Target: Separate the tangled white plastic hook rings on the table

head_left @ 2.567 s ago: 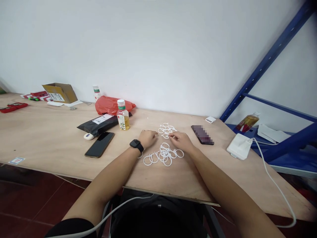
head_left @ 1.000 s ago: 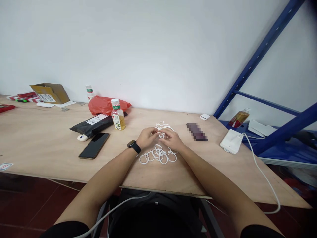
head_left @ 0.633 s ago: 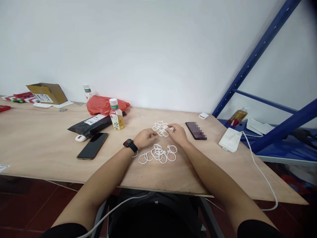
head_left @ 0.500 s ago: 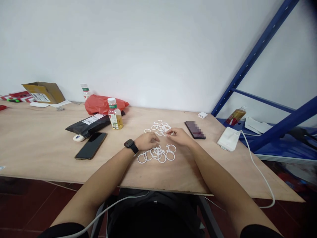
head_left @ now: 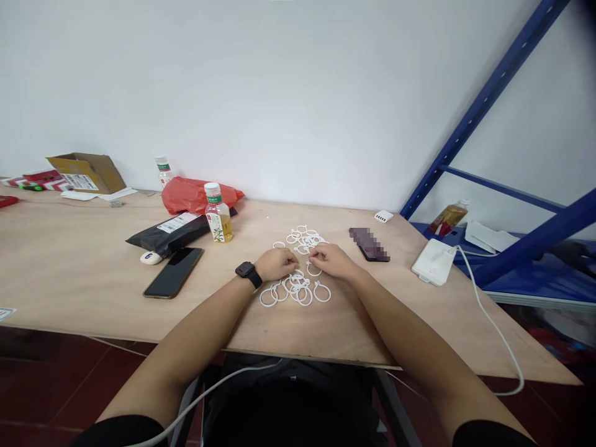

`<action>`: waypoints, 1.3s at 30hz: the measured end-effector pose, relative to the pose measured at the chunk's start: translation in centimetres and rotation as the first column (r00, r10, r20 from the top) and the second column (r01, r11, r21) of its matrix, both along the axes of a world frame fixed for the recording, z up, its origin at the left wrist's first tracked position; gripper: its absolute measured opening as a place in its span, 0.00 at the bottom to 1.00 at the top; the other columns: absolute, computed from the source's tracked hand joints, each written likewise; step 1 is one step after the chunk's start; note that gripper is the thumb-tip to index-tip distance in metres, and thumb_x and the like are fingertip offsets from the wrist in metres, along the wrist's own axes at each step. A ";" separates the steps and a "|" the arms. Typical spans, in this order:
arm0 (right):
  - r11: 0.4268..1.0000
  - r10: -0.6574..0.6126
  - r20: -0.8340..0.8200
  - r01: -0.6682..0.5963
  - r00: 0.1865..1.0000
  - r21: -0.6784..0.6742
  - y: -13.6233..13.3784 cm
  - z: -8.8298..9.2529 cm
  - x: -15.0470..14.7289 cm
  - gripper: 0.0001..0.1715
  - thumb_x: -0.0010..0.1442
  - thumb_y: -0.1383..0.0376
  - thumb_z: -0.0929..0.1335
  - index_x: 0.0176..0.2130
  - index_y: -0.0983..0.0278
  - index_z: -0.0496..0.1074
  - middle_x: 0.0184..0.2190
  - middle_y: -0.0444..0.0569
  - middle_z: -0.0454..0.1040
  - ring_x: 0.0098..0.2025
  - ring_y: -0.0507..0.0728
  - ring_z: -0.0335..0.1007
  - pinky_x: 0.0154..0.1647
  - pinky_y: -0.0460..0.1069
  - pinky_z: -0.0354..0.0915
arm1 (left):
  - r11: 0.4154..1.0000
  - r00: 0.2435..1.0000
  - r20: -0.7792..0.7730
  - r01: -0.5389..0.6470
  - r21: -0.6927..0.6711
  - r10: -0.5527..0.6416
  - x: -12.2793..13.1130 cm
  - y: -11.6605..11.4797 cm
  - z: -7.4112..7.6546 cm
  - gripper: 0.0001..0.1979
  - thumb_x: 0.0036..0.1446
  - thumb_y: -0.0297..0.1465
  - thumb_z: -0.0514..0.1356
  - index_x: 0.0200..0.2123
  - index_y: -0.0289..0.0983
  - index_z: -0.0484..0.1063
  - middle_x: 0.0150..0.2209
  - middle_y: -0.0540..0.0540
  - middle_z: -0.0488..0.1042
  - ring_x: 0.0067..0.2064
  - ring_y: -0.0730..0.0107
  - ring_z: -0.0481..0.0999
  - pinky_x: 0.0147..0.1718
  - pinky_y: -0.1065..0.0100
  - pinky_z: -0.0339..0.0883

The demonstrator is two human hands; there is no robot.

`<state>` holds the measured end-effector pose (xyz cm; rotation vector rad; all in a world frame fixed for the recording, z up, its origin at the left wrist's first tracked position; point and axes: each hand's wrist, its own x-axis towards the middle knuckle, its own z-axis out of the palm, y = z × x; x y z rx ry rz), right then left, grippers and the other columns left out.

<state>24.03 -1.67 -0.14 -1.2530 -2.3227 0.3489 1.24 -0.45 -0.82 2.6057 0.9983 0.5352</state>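
Two loose groups of white plastic rings lie on the plywood table (head_left: pixel 84 261): an upper group (head_left: pixel 303 239) and a lower group (head_left: pixel 292 292). My left hand (head_left: pixel 275 264), with a black smartwatch (head_left: pixel 248 274) on its wrist, rests with curled fingers at the top of the lower group. My right hand (head_left: pixel 332 261) is just to its right, fingertips among the rings between both groups. The fingers cover any ring they might hold, so I cannot tell whether either hand grips one.
A black phone (head_left: pixel 173 273) and a pixelated phone (head_left: pixel 370 245) lie on either side of the rings. Further back stand a tea bottle (head_left: pixel 218 214), a black parcel (head_left: pixel 167 233) and a red bag (head_left: pixel 198 195). A white charger (head_left: pixel 434 262) with its cable sits right, near a blue rack (head_left: pixel 484 121).
My hands have drawn closer together, and my right hand has moved down and left towards the lower rings. The view has shifted slightly.
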 end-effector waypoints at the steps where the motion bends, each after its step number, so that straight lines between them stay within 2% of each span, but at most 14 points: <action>1: 1.000 0.022 0.014 -0.022 1.000 -0.006 -0.1 0.1 0.1 0.05 0.55 0.65 0.68 0.33 0.61 0.76 0.34 0.47 0.77 0.37 0.55 0.70 0.38 0.47 0.62 | 1.000 1.000 -0.005 -0.002 -0.004 0.002 0.0 0.0 0.0 0.13 0.60 0.36 0.56 0.37 0.37 0.79 0.37 0.45 0.79 0.39 0.67 0.76 0.41 0.69 0.65; 6: 0.998 0.025 0.080 -0.021 0.996 -0.060 -0.3 0.0 0.3 0.12 0.51 0.67 0.70 0.38 0.60 0.76 0.35 0.46 0.77 0.35 0.54 0.70 0.34 0.46 0.61 | 1.000 1.000 -0.023 -0.005 -0.011 0.005 0.0 0.0 -0.1 0.13 0.60 0.36 0.56 0.38 0.37 0.79 0.38 0.45 0.79 0.39 0.67 0.76 0.41 0.69 0.65; 10: 0.999 0.007 0.012 -0.006 1.000 -0.036 0.0 -0.7 0.0 0.14 0.51 0.73 0.67 0.37 0.61 0.76 0.33 0.45 0.76 0.32 0.52 0.68 0.34 0.46 0.60 | 1.000 1.000 -0.001 0.001 -0.020 -0.001 0.1 -0.1 0.1 0.14 0.61 0.36 0.55 0.39 0.36 0.79 0.39 0.44 0.79 0.40 0.66 0.75 0.41 0.69 0.65; 15: 0.999 0.000 -0.144 0.006 0.990 0.040 -0.4 -0.8 -1.2 0.09 0.55 0.70 0.66 0.36 0.61 0.74 0.31 0.44 0.75 0.30 0.52 0.67 0.34 0.46 0.60 | 0.999 0.985 0.173 0.031 -0.038 -0.024 0.3 -0.2 0.3 0.15 0.63 0.35 0.53 0.45 0.37 0.77 0.39 0.45 0.79 0.39 0.68 0.75 0.41 0.69 0.65; 21: 0.994 0.001 -0.220 0.024 0.976 0.109 -1.0 -0.4 -2.3 0.07 0.59 0.65 0.66 0.36 0.60 0.75 0.34 0.47 0.76 0.35 0.54 0.69 0.38 0.49 0.63 | 0.998 0.934 0.356 -0.017 -0.060 0.037 0.4 -0.2 0.2 0.12 0.61 0.36 0.58 0.37 0.36 0.78 0.35 0.46 0.80 0.35 0.70 0.75 0.36 0.71 0.67; 24: 0.993 0.028 -0.270 0.005 0.962 0.118 -1.1 -0.2 -2.4 0.08 0.60 0.63 0.66 0.37 0.60 0.76 0.37 0.49 0.77 0.38 0.56 0.71 0.40 0.50 0.65 | 0.999 0.923 0.382 -0.054 -0.005 0.052 0.4 -0.3 0.3 0.11 0.60 0.37 0.59 0.35 0.36 0.78 0.34 0.46 0.80 0.35 0.70 0.76 0.36 0.71 0.67; 30: 0.988 0.065 -0.317 -0.016 0.946 0.155 -1.2 0.0 -2.6 0.07 0.61 0.64 0.66 0.36 0.60 0.75 0.35 0.48 0.77 0.37 0.56 0.71 0.39 0.50 0.65 | 0.995 0.918 0.395 -0.066 0.068 0.034 0.4 -0.5 0.5 0.13 0.61 0.39 0.58 0.34 0.36 0.78 0.33 0.45 0.79 0.34 0.70 0.76 0.36 0.70 0.67; 36: 0.986 -0.004 -0.303 0.054 0.953 0.156 -1.2 -0.3 -3.1 0.08 0.61 0.64 0.65 0.33 0.61 0.74 0.31 0.48 0.75 0.35 0.56 0.70 0.38 0.50 0.65 | 0.990 0.925 0.378 -0.087 0.111 0.039 0.6 -0.8 0.6 0.13 0.63 0.37 0.57 0.34 0.36 0.77 0.33 0.44 0.79 0.36 0.68 0.76 0.39 0.68 0.67; 39: 0.979 -0.022 -0.305 0.083 0.952 0.188 -1.3 -0.3 -3.1 0.09 0.62 0.63 0.64 0.35 0.60 0.74 0.33 0.49 0.75 0.35 0.56 0.69 0.39 0.50 0.65 | 0.987 0.910 0.409 -0.119 0.111 0.063 0.8 -0.8 0.8 0.12 0.63 0.37 0.57 0.36 0.37 0.78 0.34 0.45 0.80 0.37 0.68 0.77 0.39 0.68 0.68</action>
